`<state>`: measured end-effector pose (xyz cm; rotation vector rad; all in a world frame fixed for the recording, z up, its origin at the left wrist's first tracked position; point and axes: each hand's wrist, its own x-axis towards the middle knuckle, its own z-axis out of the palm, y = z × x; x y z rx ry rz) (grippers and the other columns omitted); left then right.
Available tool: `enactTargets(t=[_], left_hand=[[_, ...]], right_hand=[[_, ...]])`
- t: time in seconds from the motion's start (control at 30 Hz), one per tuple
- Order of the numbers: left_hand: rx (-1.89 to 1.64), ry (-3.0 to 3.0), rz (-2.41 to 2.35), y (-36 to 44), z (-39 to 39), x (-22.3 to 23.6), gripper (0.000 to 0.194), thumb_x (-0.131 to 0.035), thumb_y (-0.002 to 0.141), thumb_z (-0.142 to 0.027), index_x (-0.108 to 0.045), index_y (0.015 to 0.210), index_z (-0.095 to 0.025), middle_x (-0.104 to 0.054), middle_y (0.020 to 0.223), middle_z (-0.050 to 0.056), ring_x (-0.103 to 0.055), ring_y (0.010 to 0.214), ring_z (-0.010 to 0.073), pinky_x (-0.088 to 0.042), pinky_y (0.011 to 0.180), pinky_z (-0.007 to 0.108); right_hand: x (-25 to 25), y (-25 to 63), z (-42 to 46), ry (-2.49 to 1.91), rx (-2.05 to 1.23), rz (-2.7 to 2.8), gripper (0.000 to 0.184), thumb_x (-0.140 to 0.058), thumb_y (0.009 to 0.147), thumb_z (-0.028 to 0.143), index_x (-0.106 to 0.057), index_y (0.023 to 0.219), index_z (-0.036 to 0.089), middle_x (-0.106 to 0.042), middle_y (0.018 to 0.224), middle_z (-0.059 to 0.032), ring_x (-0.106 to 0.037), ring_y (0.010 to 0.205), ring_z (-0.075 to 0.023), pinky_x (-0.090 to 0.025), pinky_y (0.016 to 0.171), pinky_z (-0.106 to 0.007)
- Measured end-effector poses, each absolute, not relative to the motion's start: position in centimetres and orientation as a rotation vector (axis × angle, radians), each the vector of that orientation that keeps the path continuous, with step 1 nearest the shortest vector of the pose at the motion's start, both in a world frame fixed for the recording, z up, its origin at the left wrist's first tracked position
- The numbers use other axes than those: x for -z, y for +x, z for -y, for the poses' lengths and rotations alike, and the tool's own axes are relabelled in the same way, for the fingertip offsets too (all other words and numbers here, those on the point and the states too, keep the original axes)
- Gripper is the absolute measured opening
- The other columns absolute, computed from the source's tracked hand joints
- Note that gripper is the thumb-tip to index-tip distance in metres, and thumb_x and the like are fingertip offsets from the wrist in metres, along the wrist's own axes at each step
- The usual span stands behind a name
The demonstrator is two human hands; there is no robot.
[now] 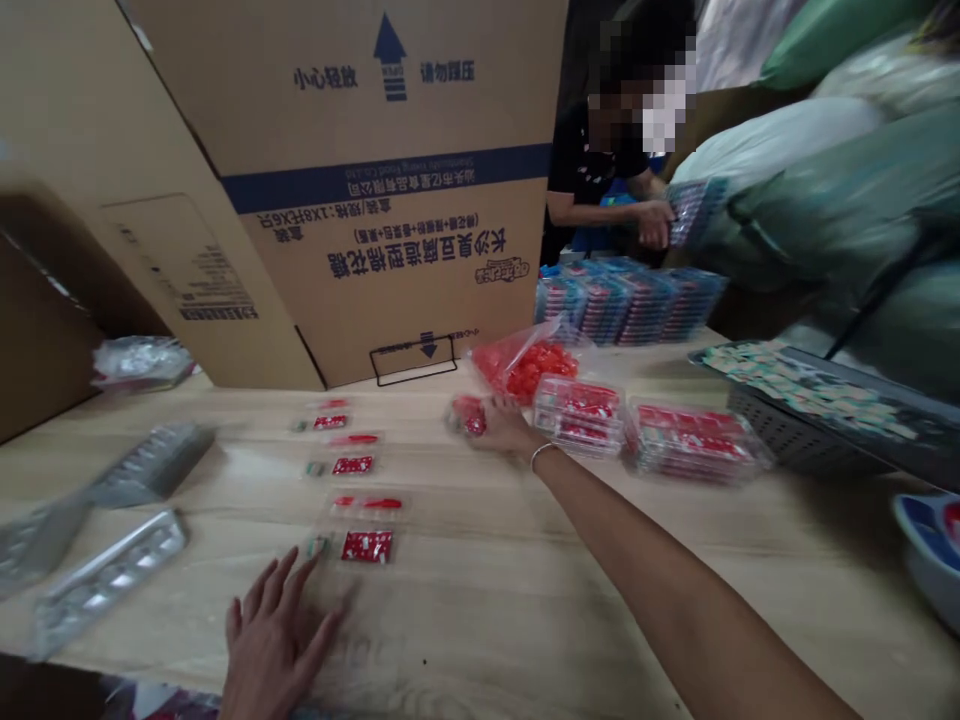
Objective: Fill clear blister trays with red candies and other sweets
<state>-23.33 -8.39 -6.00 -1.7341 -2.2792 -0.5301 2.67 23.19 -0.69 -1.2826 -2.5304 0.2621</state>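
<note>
Left edge of the tabletop (465, 620): an unfilled clear tray (112, 580) lies aslant, with a stack of similar trays (154, 465) behind it. Next, the left hand (270, 625) is open, palm down and fingers spread, its fingertips just beside the nearest of three clear packs (352, 465). These run away from the person in a column, ahead and slightly to the right of that hand; each shows a red sachet. Behind them stands a large printed carton (390, 250). Farther right, the right hand (504, 425) reaches forward, a clear-and-red item (469, 415) at its fingers; blur hides whether it is gripped. Just behind this hand sits a bag of red pieces (541, 370); to its right stand two stacks of filled packs (694, 440). Beyond, a co-worker (600, 180) handles a pack. At far right, a dark basket (787, 410) holds small pale-green packets.
</note>
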Motion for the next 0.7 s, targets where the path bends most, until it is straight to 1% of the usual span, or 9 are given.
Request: enactTargets(t=[0.13, 0.23, 0.3, 0.33, 0.37, 0.43, 0.5, 0.6, 0.7], left_hand=[[0.578, -1.742, 2.341, -23.5, 8.9, 8.0, 0.056, -0.047, 0.080, -0.048, -0.046, 0.131, -0.026, -0.047, 0.139, 0.011, -0.049, 0.122, 0.0295, -0.041, 0.100, 0.045], [0.539, -1.666, 2.384, -23.8, 6.4, 6.7, 0.056, -0.043, 0.083, -0.047, -0.043, 0.134, -0.022, -0.045, 0.140, 0.014, -0.045, 0.125, 0.0318, -0.039, 0.102, 0.049], [0.485, -1.640, 2.382, -25.3, 3.2, 4.7, 0.054, -0.041, 0.085, -0.046, -0.045, 0.133, -0.019, -0.044, 0.141, 0.016, -0.042, 0.128, 0.0326, -0.037, 0.103, 0.050], [0.445, -1.648, 2.375, -26.5, 1.2, 3.5, 0.055, -0.041, 0.086, -0.045, -0.044, 0.133, -0.018, -0.041, 0.143, 0.017, -0.039, 0.130, 0.0330, -0.037, 0.103, 0.050], [0.400, -1.653, 2.376, -27.7, -1.1, 2.4, 0.055, -0.040, 0.087, -0.044, -0.043, 0.134, -0.016, -0.037, 0.146, 0.018, -0.035, 0.134, 0.0331, -0.035, 0.105, 0.050], [0.284, -1.670, 2.413, -30.1, -5.8, 0.5, 0.059, -0.039, 0.089, -0.044, -0.038, 0.139, -0.013, -0.025, 0.152, 0.019, -0.025, 0.139, 0.0333, -0.030, 0.108, 0.048], [0.183, -1.684, 2.484, -31.8, -9.9, -0.7, 0.061, -0.039, 0.090, -0.046, -0.033, 0.143, -0.016, -0.019, 0.155, 0.017, -0.018, 0.141, 0.0348, -0.027, 0.108, 0.053], [0.107, -1.766, 2.531, -32.5, -13.4, -0.6, 0.058, -0.041, 0.089, -0.047, -0.038, 0.140, -0.020, -0.028, 0.152, 0.017, -0.023, 0.139, 0.0378, -0.030, 0.102, 0.062], [0.061, -1.904, 2.513, -30.7, -14.0, 1.0, 0.053, -0.039, 0.090, -0.044, -0.042, 0.137, -0.022, -0.038, 0.148, 0.014, -0.030, 0.137, 0.0352, -0.033, 0.101, 0.062]], right_hand=[[1.3, 2.1, -23.5, -1.349, -0.290, 2.525, 0.062, -0.078, 0.062, 0.029, -0.053, 0.114, 0.007, -0.050, 0.123, -0.0237, -0.042, 0.118, -0.0388, -0.034, 0.097, -0.049], [1.0, 1.2, -20.3, -1.314, -0.288, 2.527, 0.073, -0.076, 0.067, 0.030, -0.045, 0.128, 0.007, -0.036, 0.139, -0.0264, -0.028, 0.131, -0.0421, -0.024, 0.104, -0.057], [1.0, -0.4, -16.1, -1.204, -0.323, 2.560, 0.073, -0.070, 0.075, 0.038, -0.041, 0.135, 0.010, -0.029, 0.147, -0.0229, -0.021, 0.136, -0.0392, -0.019, 0.109, -0.056], [1.2, -1.4, -13.6, -1.106, -0.364, 2.595, 0.071, -0.066, 0.078, 0.045, -0.041, 0.136, 0.012, -0.030, 0.148, -0.0204, -0.022, 0.137, -0.0364, -0.020, 0.110, -0.053], [1.4, -2.5, -11.0, -1.002, -0.409, 2.634, 0.075, -0.065, 0.076, 0.053, -0.041, 0.137, 0.016, -0.029, 0.150, -0.0169, -0.021, 0.138, -0.0351, -0.021, 0.111, -0.052], [2.2, -4.3, -6.2, -0.654, -0.596, 2.684, 0.084, -0.063, 0.074, 0.062, -0.036, 0.141, 0.019, -0.020, 0.153, -0.0168, -0.012, 0.141, -0.0386, -0.014, 0.110, -0.061], [3.0, -5.2, -3.1, -0.549, -0.740, 2.696, 0.083, -0.055, 0.079, 0.064, -0.031, 0.144, 0.017, -0.015, 0.155, -0.0181, -0.003, 0.142, -0.0382, -0.011, 0.110, -0.063], [3.7, -3.5, -2.1, -0.613, -0.854, 2.705, 0.082, -0.050, 0.082, 0.065, -0.028, 0.146, 0.017, -0.015, 0.154, -0.0180, 0.003, 0.143, -0.0364, -0.009, 0.110, -0.064], [3.6, 1.3, -3.2, -0.638, -0.875, 2.729, 0.082, -0.049, 0.083, 0.066, -0.027, 0.147, 0.021, -0.015, 0.155, -0.0144, 0.003, 0.143, -0.0326, -0.007, 0.113, -0.059]])
